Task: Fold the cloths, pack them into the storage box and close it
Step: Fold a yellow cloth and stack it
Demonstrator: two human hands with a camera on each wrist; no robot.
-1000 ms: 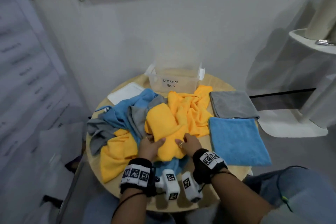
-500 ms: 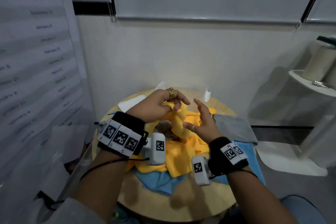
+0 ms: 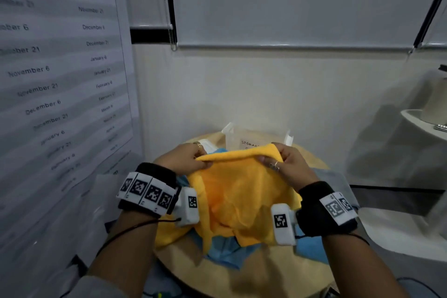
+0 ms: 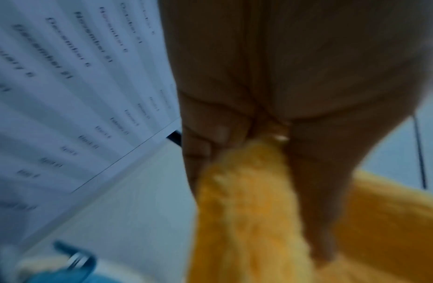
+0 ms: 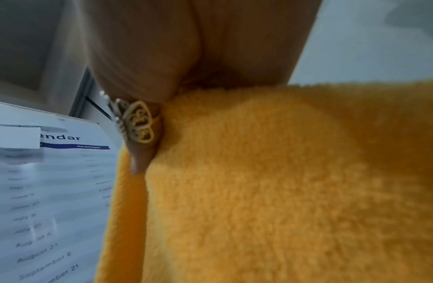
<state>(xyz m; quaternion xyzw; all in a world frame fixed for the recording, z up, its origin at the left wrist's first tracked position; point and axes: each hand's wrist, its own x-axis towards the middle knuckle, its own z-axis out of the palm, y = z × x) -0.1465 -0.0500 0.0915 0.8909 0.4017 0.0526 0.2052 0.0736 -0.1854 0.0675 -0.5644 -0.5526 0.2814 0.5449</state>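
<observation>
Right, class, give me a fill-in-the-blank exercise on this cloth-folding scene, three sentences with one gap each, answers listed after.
1. The left hand and right hand both pinch the top edge of a ____ cloth.
2. The label on the clear box behind the hands begins with the word ____.
3. The cloths lie on a round ____ made of wood.

Missing words: yellow; storage; table

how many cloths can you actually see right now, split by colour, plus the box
Yellow cloths: 2, one held up by the left hand and right hand, another lying below
Blue cloths: 2 patches, one under the yellow, one at right; more may be hidden
Grey cloths: 1
Storage box: 1
Total: 6
</observation>
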